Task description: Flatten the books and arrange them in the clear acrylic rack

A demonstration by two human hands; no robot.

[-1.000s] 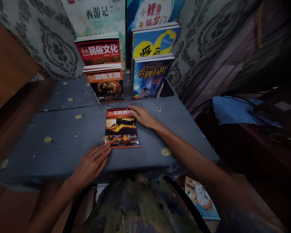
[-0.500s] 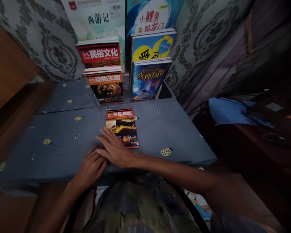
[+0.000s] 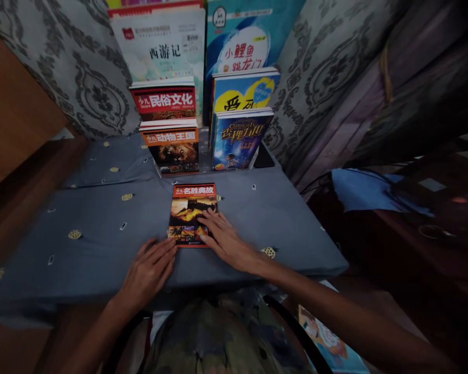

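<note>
A thin book (image 3: 187,208) with a red title band and a Great Wall picture lies flat, cover up, on the blue-grey cloth of the table (image 3: 101,259). My right hand (image 3: 228,239) is open, its fingers stretched over the book's right side and covering part of the cover. At the book's lower left corner, the fingertips of my left hand (image 3: 152,267) touch or nearly touch its edge. That hand lies flat with fingers stretched out. Neither hand grips anything.
Behind it stand two rows of upright books, among them an orange lion book (image 3: 173,148) and a blue book (image 3: 237,140). A dark flat object (image 3: 265,157) lies beside them. Patterned curtains (image 3: 101,85) hang behind. A blue cloth (image 3: 362,191) is at the right.
My right hand has moved right, away from my left hand and onto the book's right side. My left hand is now at the book's lower left corner. The camera view has tilted up slightly.
</note>
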